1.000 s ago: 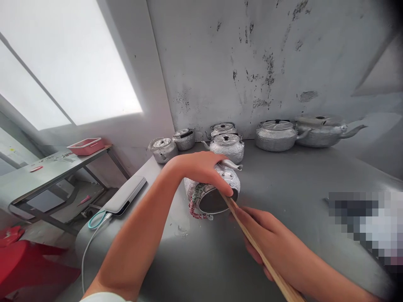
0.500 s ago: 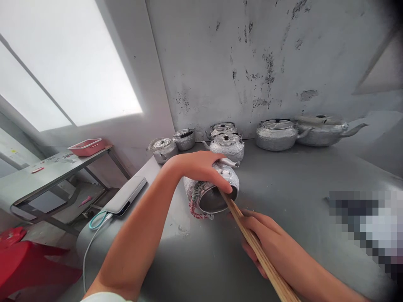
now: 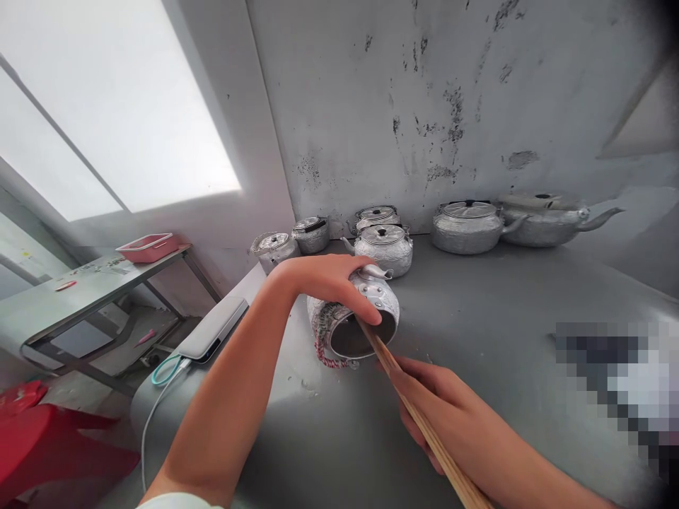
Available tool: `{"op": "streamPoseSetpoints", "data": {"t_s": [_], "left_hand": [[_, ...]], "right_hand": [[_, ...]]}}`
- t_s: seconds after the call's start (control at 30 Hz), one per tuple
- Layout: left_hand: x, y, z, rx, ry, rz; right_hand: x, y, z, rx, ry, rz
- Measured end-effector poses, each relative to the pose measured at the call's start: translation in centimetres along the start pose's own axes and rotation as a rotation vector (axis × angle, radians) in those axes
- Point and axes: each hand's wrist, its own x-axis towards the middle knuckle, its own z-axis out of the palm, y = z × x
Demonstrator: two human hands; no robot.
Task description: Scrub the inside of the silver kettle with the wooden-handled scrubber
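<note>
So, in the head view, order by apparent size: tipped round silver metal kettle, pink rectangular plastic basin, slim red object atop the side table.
1. Tipped silver kettle
2. Pink plastic basin
3. Slim red object

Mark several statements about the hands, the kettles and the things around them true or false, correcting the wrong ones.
1. The left-hand grip is on a kettle. True.
2. The right-hand grip is off the wooden stick. False: it is closed around the stick.
3. A lid covers the held kettle's mouth. False: the mouth is uncovered.
4. Other kettles stand near the wall. True.
5. The pink basket is right of the held kettle. False: it is left, on another table.
</note>
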Motion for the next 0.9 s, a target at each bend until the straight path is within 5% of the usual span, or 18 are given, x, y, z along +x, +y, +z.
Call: {"op": "streamPoseSetpoints", "data": {"t_s": [0.27,0.67,0.9], "left_hand": [[-0.8,-0.3,0.4,0.007,0.029,0.029],[-1.2,-0.6,0.6,-0.021,0.036,0.034],[-0.5,1.0,-0.9,0.025,-0.081,0.002]], "right_hand": [[0.6,0.5,0.1,-0.048,-0.034,-0.119],[-0.1,0.4,0.7,-0.145,-0.014,0.034],[0.0,0.6,0.3,-0.194,-0.025,0.022]]}}
